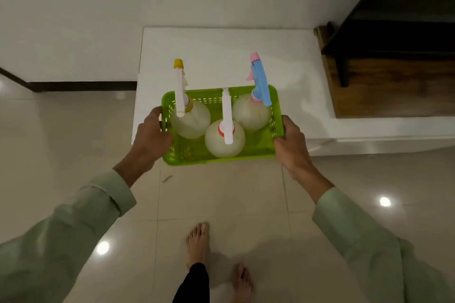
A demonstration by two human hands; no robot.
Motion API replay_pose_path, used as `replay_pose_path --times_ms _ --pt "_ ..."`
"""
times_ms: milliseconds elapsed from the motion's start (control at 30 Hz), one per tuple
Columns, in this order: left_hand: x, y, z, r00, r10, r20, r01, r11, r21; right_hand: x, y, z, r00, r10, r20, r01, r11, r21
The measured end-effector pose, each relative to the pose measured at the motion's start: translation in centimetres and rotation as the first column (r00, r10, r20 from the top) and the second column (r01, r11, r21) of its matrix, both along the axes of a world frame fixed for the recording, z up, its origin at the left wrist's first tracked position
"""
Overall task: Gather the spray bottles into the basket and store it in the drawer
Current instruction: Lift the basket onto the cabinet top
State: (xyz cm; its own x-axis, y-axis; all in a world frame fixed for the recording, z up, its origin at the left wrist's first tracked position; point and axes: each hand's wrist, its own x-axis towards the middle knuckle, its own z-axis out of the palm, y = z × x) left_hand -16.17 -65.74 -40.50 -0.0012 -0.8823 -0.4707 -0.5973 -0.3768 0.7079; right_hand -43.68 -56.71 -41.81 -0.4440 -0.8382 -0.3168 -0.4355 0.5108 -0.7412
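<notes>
Fingers of the left hand (pixel 150 135) and right hand (pixel 291 145) curl closed on the end rims of the green basket (pixel 221 155). Between them three spray bottles (pixel 225 140) stand upright inside, above the tiled floor (pixel 221 199).

Dim, warm indoor light here. Two ceiling-lamp glares bounce off the glossy floor tiles (pixel 221 204), one below my left hand (pixel 151 134), one below and right of my right hand (pixel 291 145). Soft shadows pool round my feet (pixel 197 243). The wide lens bends the wall lines; my sleeves (pixel 61 233) blur at the edges.
</notes>
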Motion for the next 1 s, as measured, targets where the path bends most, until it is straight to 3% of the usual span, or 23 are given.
replay_pose_path --times_ms 467,1000 --pt "-1.8 -10.4 -3.1 0.998 -0.065 0.027 0.065 0.998 0.003 0.0 -9.2 -3.6 0.995 -0.085 -0.055 0.090 0.991 0.099" --pt "-1.0 -10.0 -3.3 0.992 -0.129 0.005 0.129 0.991 -0.029 1.1 -9.0 -2.6 0.988 -0.154 -0.018 0.155 0.986 0.060"
